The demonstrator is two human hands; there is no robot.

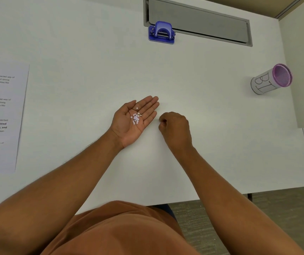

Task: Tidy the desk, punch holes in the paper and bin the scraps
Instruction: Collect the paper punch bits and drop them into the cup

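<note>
left hand (136,118): palm up and spread flat, resting on the desk (92,43) near its middle, serving as a tray
scraps (135,117): small round punched dots, whitish to pale lilac, heaped loosely in the hollow of the left palm; one dot sits apart nearer the fingers
right hand (175,129): just beside the left, knuckles up, fingers curled in with tips pressed together; whether a dot is pinched between them I cannot tell
bin (271,80): cylinder with a purple mesh rim and a paper label, far right of the desk, well apart from both hands
hole punch (162,32): blue, at the back of the desk against the grey cable tray (202,21), untouched
paper (2,116): printed sheet lying flat at the left edge, partly out of view
risk 1: dots are light and unsecured; a tilt of the palm or a quick carry to the bin would likely spill them
risk 2: a draught or breath could scatter the heap
risk 3: dots may stick to skin and not drop cleanly
risk 4: white dots on the white desk are easily missed
</note>
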